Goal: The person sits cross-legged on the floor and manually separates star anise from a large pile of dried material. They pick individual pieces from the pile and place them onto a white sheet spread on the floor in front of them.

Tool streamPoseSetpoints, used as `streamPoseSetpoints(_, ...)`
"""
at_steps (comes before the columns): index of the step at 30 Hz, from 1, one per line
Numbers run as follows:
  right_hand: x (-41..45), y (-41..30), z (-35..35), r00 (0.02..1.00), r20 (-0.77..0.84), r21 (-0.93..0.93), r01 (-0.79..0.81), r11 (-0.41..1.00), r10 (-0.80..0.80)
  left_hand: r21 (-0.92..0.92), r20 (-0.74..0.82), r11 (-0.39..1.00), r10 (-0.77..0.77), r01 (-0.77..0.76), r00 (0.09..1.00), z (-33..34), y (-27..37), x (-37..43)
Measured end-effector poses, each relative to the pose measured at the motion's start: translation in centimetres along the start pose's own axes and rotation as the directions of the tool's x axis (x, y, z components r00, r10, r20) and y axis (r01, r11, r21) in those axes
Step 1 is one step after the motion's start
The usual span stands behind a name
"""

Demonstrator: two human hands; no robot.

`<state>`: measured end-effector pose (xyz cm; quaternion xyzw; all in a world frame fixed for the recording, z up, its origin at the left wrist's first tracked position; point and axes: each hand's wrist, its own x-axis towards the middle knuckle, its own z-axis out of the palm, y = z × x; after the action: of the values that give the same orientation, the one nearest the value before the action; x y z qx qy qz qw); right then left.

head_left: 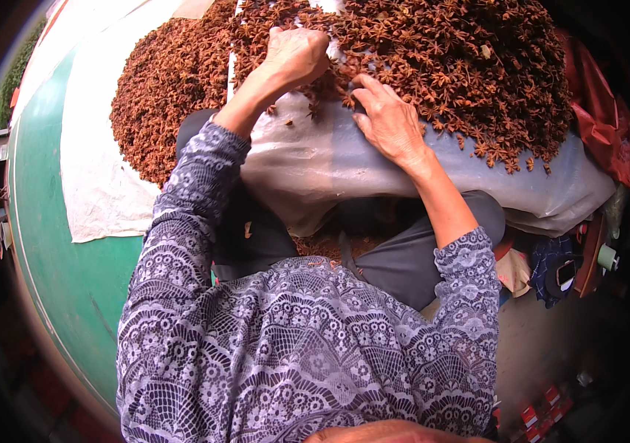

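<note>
A big heap of dried star anise (475, 72) covers a table draped in clear plastic sheeting (370, 166). Over the sheeting at the heap's lower left edge, my right hand (387, 119) has its fingers bent and apart, the fingertips at some star anise; no held piece shows. My left hand (299, 52) is curled, back up, above star anise farther left; its fingertips and anything in them are hidden. A few loose pieces of star anise (288, 122) lie on the sheeting between and below the hands.
Left of the table, another brown heap (165, 94) lies on a white sheet (93, 188) over green ground (43, 166). A red plastic bag (603, 122) hangs at the table's right end. Below it are a phone (565, 272) and dark cloth. The table's edge is above my knees.
</note>
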<state>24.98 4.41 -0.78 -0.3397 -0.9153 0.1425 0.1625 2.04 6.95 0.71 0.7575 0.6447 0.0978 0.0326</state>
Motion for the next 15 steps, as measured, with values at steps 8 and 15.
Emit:
streamPoseSetpoints(8, 3.5, 2.9, 0.0, 0.934, -0.356, 0.084, 0.079, 0.993, -0.045, -0.055, -0.018, 0.981, -0.189, 0.187, 0.982, -2.8, -0.3, -3.7)
streamPoseSetpoints(15, 12.2, 6.3, 2.2, 0.932, -0.119, -0.405, 0.268, 0.874, -0.341, -0.438, -0.285, 0.890, -0.269, 0.125, 0.920, 0.8, -3.0, -2.1)
